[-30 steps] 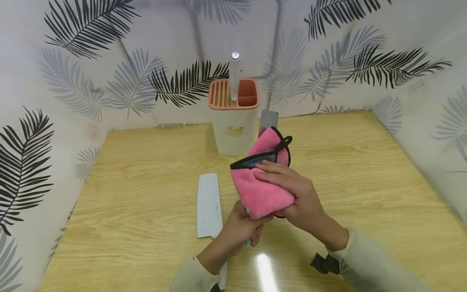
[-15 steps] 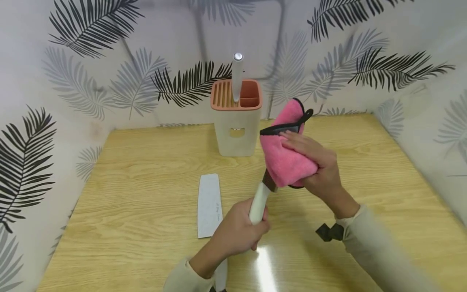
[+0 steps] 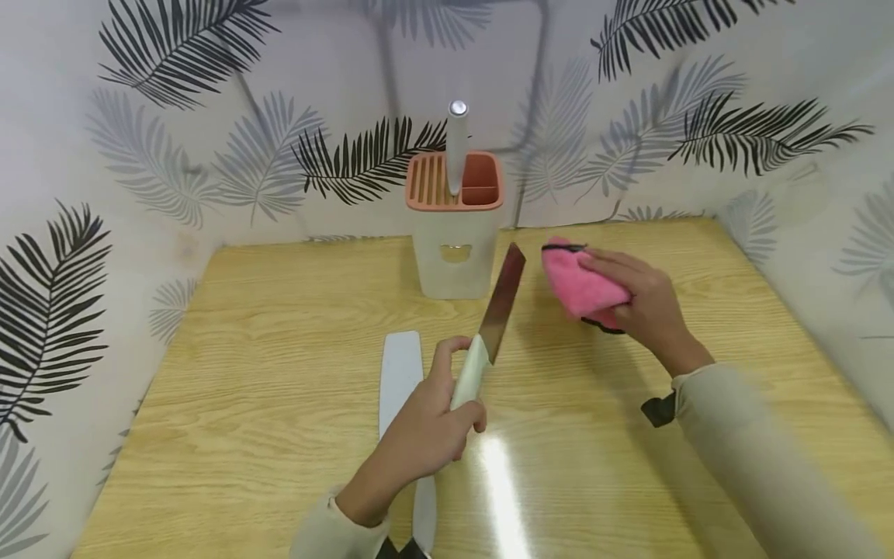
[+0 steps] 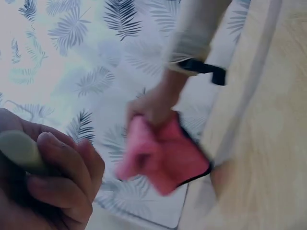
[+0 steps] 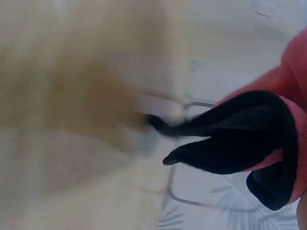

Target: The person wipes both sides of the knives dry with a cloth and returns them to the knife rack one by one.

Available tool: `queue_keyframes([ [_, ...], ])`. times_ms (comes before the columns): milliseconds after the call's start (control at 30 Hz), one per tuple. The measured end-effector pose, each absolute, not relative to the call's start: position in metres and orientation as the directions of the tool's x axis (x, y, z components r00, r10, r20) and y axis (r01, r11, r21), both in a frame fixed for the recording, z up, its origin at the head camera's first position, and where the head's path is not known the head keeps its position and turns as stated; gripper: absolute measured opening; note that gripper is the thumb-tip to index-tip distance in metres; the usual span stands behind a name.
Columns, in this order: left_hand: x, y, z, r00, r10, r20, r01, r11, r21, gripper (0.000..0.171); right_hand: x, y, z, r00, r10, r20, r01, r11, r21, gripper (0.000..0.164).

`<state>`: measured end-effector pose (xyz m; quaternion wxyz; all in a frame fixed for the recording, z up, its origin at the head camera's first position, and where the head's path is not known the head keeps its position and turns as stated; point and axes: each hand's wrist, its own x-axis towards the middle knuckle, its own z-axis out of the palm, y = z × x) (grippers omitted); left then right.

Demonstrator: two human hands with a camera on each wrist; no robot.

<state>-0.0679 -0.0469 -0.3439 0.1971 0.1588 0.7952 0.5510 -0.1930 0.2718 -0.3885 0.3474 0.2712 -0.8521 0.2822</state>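
In the head view my left hand (image 3: 429,423) grips the pale green handle of a knife (image 3: 500,307), its blade tilted up and away over the table. The left wrist view shows the fingers curled round the handle end (image 4: 20,149). To the right, my right hand (image 3: 642,299) holds a bunched pink cloth (image 3: 583,281) with black edging, apart from the blade. The cloth's dark grey inner side (image 5: 240,127) shows in the right wrist view. Partly under my left forearm, a cleaver (image 3: 401,373) with a whitish blade and pale handle lies on the table.
A cream knife block (image 3: 452,272) with an orange slotted top stands at the back of the wooden table (image 3: 279,334). One white-handled utensil (image 3: 457,151) stands upright in it. Leaf-patterned sheeting (image 3: 209,171) borders the table's back and sides.
The cloth has come off the knife blade, and my right hand has moved right with it, leaving the blade bare. My left hand has shifted slightly left with the knife.
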Motion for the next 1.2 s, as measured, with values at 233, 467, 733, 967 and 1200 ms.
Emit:
queue_keyframes([
  [233,-0.068,-0.065,-0.326,-0.83,0.538,-0.15,0.001,0.27,0.963,0.059,-0.185,0.259,-0.419,-0.802,-0.586,0.116,-0.596,0.774,-0.213,0.057],
  [467,-0.068,-0.085,-0.31,-0.743,0.654,-0.144,-0.137,0.062,0.989,0.05,-0.2,0.234,-0.357,-0.85,-0.514,-0.117,-0.445,0.819,-0.363,0.099],
  [733,-0.07,-0.114,-0.29,-0.676,0.737,-0.009,-0.07,-0.052,0.996,0.035,-0.246,0.185,-0.297,-0.909,-0.346,0.233,-0.399,0.884,-0.244,0.066],
  [967,-0.075,-0.131,-0.275,-0.663,0.743,0.086,-0.021,-0.133,0.991,0.031,-0.277,0.159,-0.292,-0.895,-0.399,0.199,-0.439,0.867,-0.234,0.05],
  [1200,-0.093,-0.141,-0.237,-0.805,0.59,0.07,0.016,-0.096,0.995,0.034,-0.286,0.162,-0.286,-0.867,-0.474,0.155,-0.499,0.823,-0.271,0.031],
])
